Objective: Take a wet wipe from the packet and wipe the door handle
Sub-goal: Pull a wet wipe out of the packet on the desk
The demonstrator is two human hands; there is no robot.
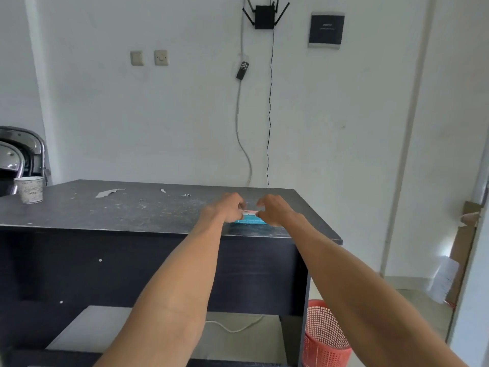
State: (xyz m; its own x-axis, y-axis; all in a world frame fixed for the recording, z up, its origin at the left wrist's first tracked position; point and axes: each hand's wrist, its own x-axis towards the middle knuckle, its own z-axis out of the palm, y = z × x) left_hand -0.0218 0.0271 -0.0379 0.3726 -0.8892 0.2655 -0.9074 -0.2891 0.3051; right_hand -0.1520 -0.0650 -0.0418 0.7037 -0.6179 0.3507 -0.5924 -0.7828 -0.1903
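A small blue wet wipe packet (248, 220) with a pink and white top lies on the dark desk (132, 210), near its right front corner. My left hand (225, 207) rests on the packet's left end, fingers curled onto its top. My right hand (275, 210) is at the packet's right end, thumb and fingers pinching at the pink flap. Both hands hide most of the packet. No wipe shows outside the packet. At the far right edge a door handle (471, 217) juts out from a door seen edge-on.
A paper cup (29, 189) stands at the desk's left end, with a metal chair (18, 154) behind it. A red mesh bin (324, 337) sits on the floor right of the desk. Cables hang down the white wall behind.
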